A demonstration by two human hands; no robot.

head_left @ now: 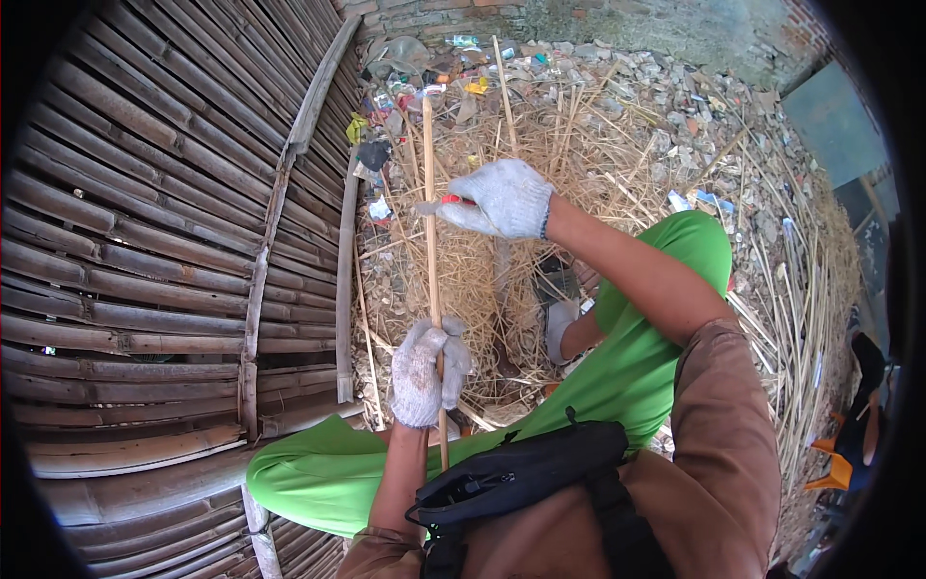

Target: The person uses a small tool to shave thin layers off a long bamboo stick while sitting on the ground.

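A long, pale bamboo strip [431,270] stretches away from my lap toward the rubble, pointed at its far end. My left hand [419,376], in a whitish knitted glove with brown stains, wraps round its lower part. In my gloved right hand [506,198] is a small knife [449,199] with a red handle. Its short grey blade lies at the strip's upper part and seems to touch it. The fingers of the right hand are closed round the handle and hide most of it.
Bamboo slats [174,241] rise close on the left. Straw-like shavings [540,232] cover the ground before me, with rubble and litter beyond, up to a brick wall [637,39]. Split strips [805,318] lie at right, near an orange chair [835,465] and another person. A black bag [526,473] hangs at my waist.
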